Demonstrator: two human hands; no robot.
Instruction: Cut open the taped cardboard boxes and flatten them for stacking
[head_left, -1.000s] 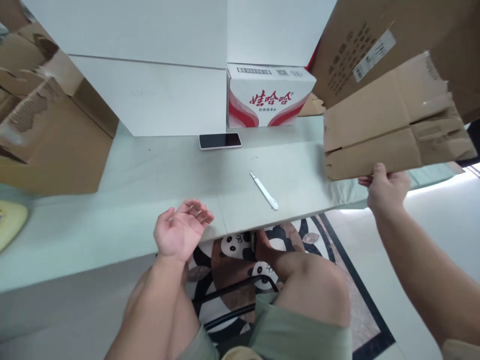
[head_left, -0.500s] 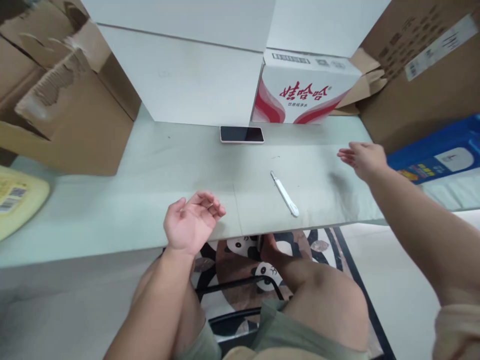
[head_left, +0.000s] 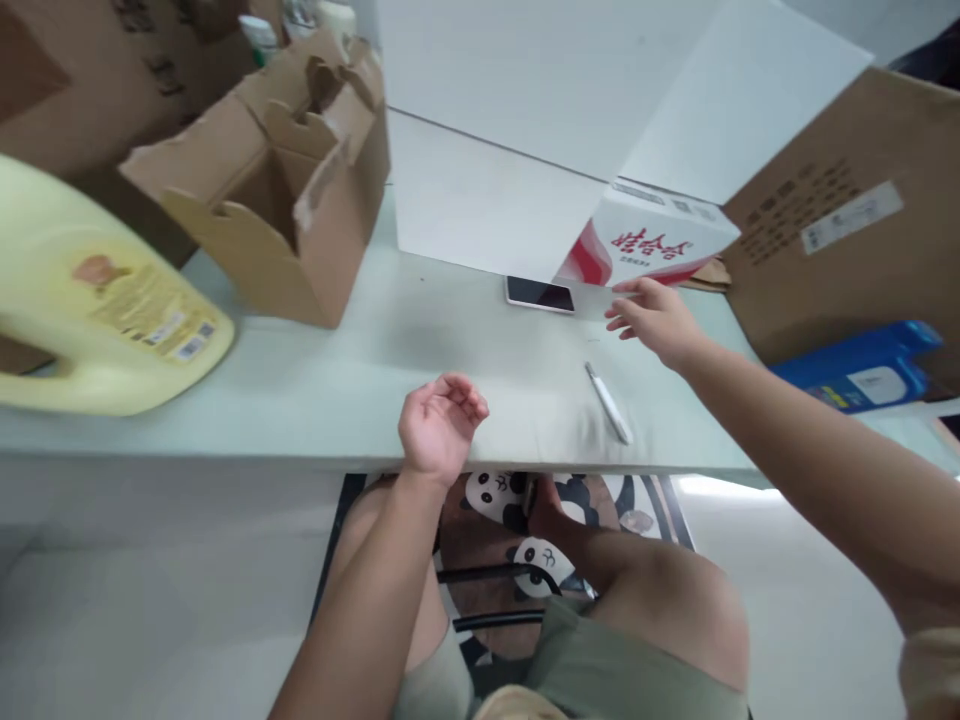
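My left hand [head_left: 439, 425] rests on the near edge of the pale table [head_left: 315, 390], palm up, fingers loosely curled with nothing in them. My right hand [head_left: 654, 320] is stretched out over the table with its fingers apart and empty, close to the red and white carton [head_left: 645, 245] and just right of a phone [head_left: 540, 294] lying flat. A white pen-like tool [head_left: 609, 404] lies on the table below my right hand, touching neither hand.
An open brown cardboard box [head_left: 277, 190] stands at the back left. A large yellow jug [head_left: 97, 300] lies on its side at the far left. White boards [head_left: 540, 110] stand behind the table. A big brown carton [head_left: 840, 240] and a blue pack [head_left: 862, 368] sit at the right.
My right hand let go of the flattened cardboard it held a second ago and moved left over the table toward the carton. The view swung left, bringing the jug and open box in.
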